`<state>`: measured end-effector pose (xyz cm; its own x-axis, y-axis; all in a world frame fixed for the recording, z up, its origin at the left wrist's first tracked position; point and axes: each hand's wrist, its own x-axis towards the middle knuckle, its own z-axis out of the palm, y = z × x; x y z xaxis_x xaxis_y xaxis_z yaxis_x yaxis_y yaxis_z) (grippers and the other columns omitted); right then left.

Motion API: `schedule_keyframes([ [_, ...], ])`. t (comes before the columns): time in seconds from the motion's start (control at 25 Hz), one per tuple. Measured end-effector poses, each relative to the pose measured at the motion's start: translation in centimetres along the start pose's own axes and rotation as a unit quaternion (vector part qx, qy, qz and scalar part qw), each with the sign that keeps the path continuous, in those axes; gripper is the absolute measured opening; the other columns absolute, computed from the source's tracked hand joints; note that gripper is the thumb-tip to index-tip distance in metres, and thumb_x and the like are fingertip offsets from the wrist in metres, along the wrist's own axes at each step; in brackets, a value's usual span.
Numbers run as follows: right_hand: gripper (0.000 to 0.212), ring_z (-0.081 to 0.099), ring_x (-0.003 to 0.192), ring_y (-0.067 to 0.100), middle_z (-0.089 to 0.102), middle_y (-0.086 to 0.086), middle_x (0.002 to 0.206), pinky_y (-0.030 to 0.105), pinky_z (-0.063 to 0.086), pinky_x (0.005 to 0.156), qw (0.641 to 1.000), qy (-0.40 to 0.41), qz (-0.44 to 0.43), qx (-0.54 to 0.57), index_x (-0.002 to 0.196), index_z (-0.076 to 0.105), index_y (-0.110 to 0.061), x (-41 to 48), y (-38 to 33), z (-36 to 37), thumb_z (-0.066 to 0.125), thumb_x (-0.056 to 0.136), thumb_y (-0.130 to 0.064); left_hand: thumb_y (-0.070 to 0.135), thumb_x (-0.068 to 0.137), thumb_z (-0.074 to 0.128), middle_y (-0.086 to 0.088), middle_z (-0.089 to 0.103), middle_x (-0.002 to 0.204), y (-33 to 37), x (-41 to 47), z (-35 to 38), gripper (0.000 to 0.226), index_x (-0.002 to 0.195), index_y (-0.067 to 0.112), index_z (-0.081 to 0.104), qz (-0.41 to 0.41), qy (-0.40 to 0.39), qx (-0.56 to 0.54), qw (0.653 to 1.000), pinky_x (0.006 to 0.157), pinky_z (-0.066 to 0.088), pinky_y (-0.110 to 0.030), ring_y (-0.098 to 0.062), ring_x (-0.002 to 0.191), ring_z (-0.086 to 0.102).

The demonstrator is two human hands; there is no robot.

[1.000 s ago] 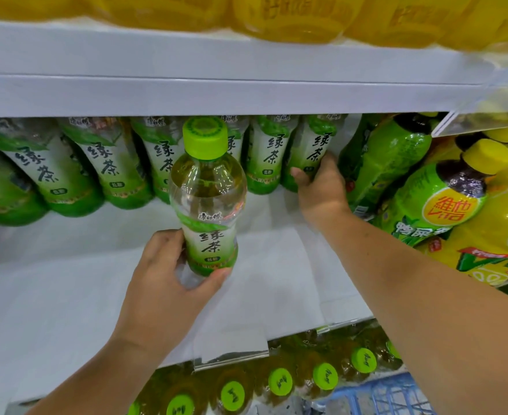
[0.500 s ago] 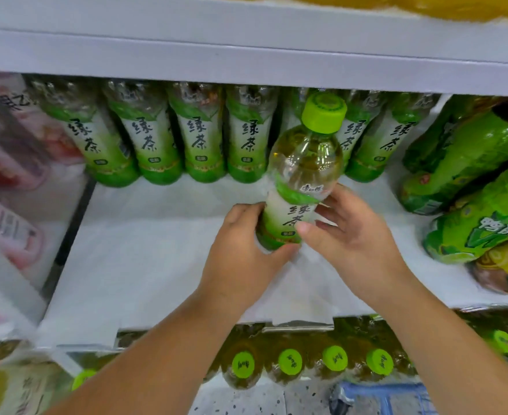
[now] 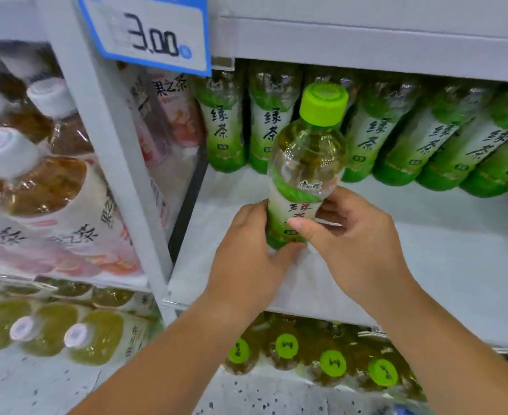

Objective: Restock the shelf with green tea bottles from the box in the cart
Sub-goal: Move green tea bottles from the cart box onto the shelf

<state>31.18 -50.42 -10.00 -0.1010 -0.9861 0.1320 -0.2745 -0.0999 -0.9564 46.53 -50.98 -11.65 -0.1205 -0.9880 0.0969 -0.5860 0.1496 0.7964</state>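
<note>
1. Fingers [image 3: 299,224] of both hands are curled round the lower label of one green tea bottle [image 3: 306,163]. The left hand [image 3: 246,259] cups its base and the right hand [image 3: 357,250] lays its thumb across the front.
2. The bottle is upright over the shelf [image 3: 426,250], near its left end and in front of the back row [image 3: 396,139]. The base is hidden, so contact can't be told.
3. Step, as judged: seating it. Set the base flat with the label forward, slide it back against the row, and release once it stands.
4. The bay holds one back row of green tea. The lower shelf bottles [image 3: 333,363] show green caps. Box and cart are out of view.
</note>
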Motion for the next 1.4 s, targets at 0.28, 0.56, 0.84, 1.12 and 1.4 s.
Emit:
schedule_keyframes([
  [0.28,0.032,0.067,0.089,-0.010,0.074,-0.022,0.094,0.005,0.049,0.073,0.999,0.009,-0.040,-0.019,0.110,0.072,-0.024,3.2,-0.8,5.4,0.083,0.080,-0.021,0.031,0.087,0.075,0.004,0.059,0.120,-2.3,1.6,-2.9,0.049,0.129,0.024,0.050,-0.057,0.040,0.025,0.997,0.093,0.048,-0.041,-0.018,0.114,0.054],
  [0.56,0.028,0.064,0.087,-0.013,0.069,-0.022,0.091,0.004,0.047,0.074,0.997,0.019,-0.055,-0.042,0.104,0.067,-0.028,6.2,-1.3,9.0,0.083,0.080,-0.025,0.028,0.095,0.065,-0.009,0.049,0.131,-3.5,3.5,-3.6,0.059,0.145,0.016,0.037,-0.129,0.073,0.021,0.989,0.104,0.040,-0.041,-0.028,0.127,0.047],
  [0.84,0.032,0.068,0.093,0.000,0.074,-0.009,0.098,0.017,0.054,0.085,0.998,0.045,-0.030,-0.040,0.108,0.072,-0.018,7.2,-1.2,10.8,0.083,0.080,-0.027,0.026,0.094,0.069,-0.004,0.054,0.140,-3.5,4.0,-4.0,0.058,0.146,0.017,0.045,-0.163,0.135,-0.058,0.976,0.104,0.028,-0.022,-0.018,0.131,0.044],
  [1.12,0.031,0.069,0.092,0.001,0.074,-0.008,0.096,0.023,0.056,0.087,0.997,0.069,-0.010,-0.039,0.105,0.073,-0.017,7.0,-1.6,11.2,0.085,0.078,-0.026,0.022,0.092,0.070,0.000,0.057,0.137,-3.3,4.4,-4.2,0.058,0.144,0.019,0.045,-0.175,0.132,-0.095,0.971,0.082,0.021,-0.002,-0.001,0.111,0.044],
  [1.4,0.036,0.071,0.091,0.004,0.076,-0.006,0.096,0.031,0.057,0.087,0.995,0.096,0.010,-0.039,0.106,0.076,-0.014,6.4,-2.4,11.6,0.087,0.075,-0.027,0.026,0.093,0.069,-0.003,0.052,0.144,-3.0,4.9,-4.7,0.060,0.146,0.021,0.042,-0.182,0.094,-0.063,0.977,0.110,0.036,-0.038,-0.024,0.134,0.046],
])
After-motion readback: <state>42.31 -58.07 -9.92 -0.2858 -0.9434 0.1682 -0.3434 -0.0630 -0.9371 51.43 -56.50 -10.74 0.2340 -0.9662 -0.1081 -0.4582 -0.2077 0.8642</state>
